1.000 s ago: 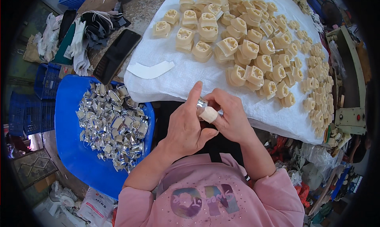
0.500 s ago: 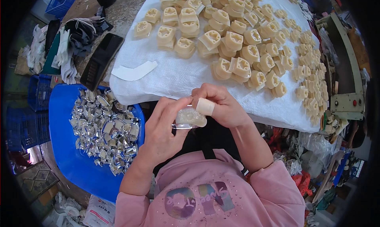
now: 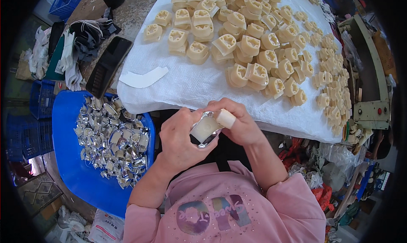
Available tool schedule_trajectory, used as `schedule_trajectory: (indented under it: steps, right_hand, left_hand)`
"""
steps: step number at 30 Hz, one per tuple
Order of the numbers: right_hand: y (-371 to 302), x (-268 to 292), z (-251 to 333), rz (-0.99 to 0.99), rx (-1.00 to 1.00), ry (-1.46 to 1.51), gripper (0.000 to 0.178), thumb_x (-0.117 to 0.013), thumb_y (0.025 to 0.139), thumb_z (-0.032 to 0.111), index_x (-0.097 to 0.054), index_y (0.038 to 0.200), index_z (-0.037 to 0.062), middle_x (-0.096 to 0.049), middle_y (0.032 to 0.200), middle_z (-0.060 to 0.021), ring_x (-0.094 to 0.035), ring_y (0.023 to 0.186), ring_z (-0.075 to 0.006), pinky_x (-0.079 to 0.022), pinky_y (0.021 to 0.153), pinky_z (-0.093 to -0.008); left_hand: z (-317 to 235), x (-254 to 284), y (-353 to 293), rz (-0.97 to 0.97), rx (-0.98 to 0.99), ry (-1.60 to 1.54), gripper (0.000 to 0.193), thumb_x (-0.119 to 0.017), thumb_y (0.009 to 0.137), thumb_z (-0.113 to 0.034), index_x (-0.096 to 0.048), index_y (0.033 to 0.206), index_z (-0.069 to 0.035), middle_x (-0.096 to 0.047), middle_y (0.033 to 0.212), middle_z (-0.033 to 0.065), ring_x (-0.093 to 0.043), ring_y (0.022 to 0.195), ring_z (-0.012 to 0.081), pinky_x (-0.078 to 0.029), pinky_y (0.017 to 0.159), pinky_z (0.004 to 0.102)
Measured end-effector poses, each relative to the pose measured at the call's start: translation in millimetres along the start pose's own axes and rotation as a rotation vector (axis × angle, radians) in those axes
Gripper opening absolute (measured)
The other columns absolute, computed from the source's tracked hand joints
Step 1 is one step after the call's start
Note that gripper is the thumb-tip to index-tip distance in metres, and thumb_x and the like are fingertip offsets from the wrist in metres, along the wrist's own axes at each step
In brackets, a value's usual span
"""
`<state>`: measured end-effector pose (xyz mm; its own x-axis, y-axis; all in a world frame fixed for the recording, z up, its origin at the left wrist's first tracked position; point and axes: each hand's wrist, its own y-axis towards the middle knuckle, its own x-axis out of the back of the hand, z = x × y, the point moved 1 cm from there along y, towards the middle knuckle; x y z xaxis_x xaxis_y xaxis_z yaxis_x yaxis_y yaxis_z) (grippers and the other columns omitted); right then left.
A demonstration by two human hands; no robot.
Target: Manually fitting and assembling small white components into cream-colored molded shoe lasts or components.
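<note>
Between my two hands is a small shiny silver piece with a flat cream face [image 3: 205, 129], held just off the near edge of the white-covered table. My left hand [image 3: 176, 137] is closed around its left side, fingers bent over the top. My right hand [image 3: 242, 123] pinches its right side, and a beige wrap [image 3: 226, 118] covers that thumb. Parts of the piece are hidden by my fingers. Beyond my hands, many hollow cream moulded pieces [image 3: 268, 58] lie in heaps on the white cloth [image 3: 186, 86]. Some have clear film around them.
At my left stands a blue tub [image 3: 70, 158] with many silver-and-cream pieces [image 3: 115, 137]. A curved white strip [image 3: 144, 77] lies on the cloth's left corner, near a black tray-like object [image 3: 108, 67]. A metal machine frame [image 3: 372, 111] with buttons stands at right, above plastic bags [image 3: 339, 158].
The held piece has turned, so its flat cream face and silver edges now show. My left hand has shifted slightly right and closed further around it.
</note>
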<state>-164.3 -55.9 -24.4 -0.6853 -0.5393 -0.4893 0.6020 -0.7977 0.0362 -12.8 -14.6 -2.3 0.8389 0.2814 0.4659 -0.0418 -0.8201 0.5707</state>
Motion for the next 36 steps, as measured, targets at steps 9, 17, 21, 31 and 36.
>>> schedule_trajectory:
  steps: [9, 17, 21, 31, 36]
  right_hand:
    - [2, -7, -24, -0.176, -0.005, -0.04, 0.026, -0.045, 0.099, 0.022, -0.055, 0.11, 0.0006, -0.061, 0.106, -0.0098, -0.058, 0.098, -0.0172, -0.046, 0.086, -0.0324]
    - [0, -19, -20, -0.234, 0.029, -0.531, 0.026, -0.046, 0.094, 0.013, -0.056, 0.113, -0.0002, -0.063, 0.105, -0.0143, -0.061, 0.098, -0.021, -0.048, 0.084, -0.0329]
    - [8, -29, -15, -0.276, 0.114, -0.801, 0.023, -0.049, 0.089, 0.008, -0.058, 0.108, -0.001, -0.061, 0.091, -0.0158, -0.061, 0.081, -0.0269, -0.048, 0.074, -0.0333]
    - [86, -25, -14, -0.014, 0.49, -1.358, 0.037, -0.064, 0.07, -0.002, -0.061, 0.106, 0.0014, -0.059, 0.105, -0.0095, -0.048, 0.103, -0.0299, -0.039, 0.087, -0.0408]
    - [108, -37, -25, -0.018, 0.533, -1.444, 0.039, -0.063, 0.065, -0.002, -0.063, 0.104, 0.0035, -0.06, 0.107, -0.0073, -0.048, 0.104, -0.0276, -0.036, 0.087, -0.0421]
  left_hand:
    - [4, -19, -11, -0.121, 0.101, 0.142, 0.052, -0.085, 0.055, -0.007, -0.049, 0.093, -0.001, -0.058, 0.075, 0.0125, -0.062, 0.061, 0.0251, -0.049, 0.054, 0.0309]
    - [6, -13, -14, -0.154, 0.045, 0.241, 0.052, -0.083, 0.057, -0.007, -0.05, 0.096, 0.002, -0.056, 0.076, 0.0141, -0.06, 0.06, 0.0277, -0.047, 0.051, 0.0339]
    - [21, -9, -20, -0.196, 0.084, 0.147, 0.051, -0.083, 0.058, -0.006, -0.053, 0.099, 0.001, -0.054, 0.077, 0.0127, -0.058, 0.061, 0.0279, -0.047, 0.054, 0.0348]
    - [88, 96, -96, -0.336, 0.546, 0.686, 0.054, -0.069, 0.066, -0.001, -0.054, 0.118, -0.003, -0.045, 0.114, 0.0152, -0.042, 0.107, 0.0311, -0.038, 0.09, 0.0408]
    - [87, 136, -119, -0.428, 0.639, 1.017, 0.052, -0.064, 0.072, -0.003, -0.054, 0.123, -0.006, -0.045, 0.117, 0.0149, -0.038, 0.115, 0.0306, -0.031, 0.098, 0.0425]
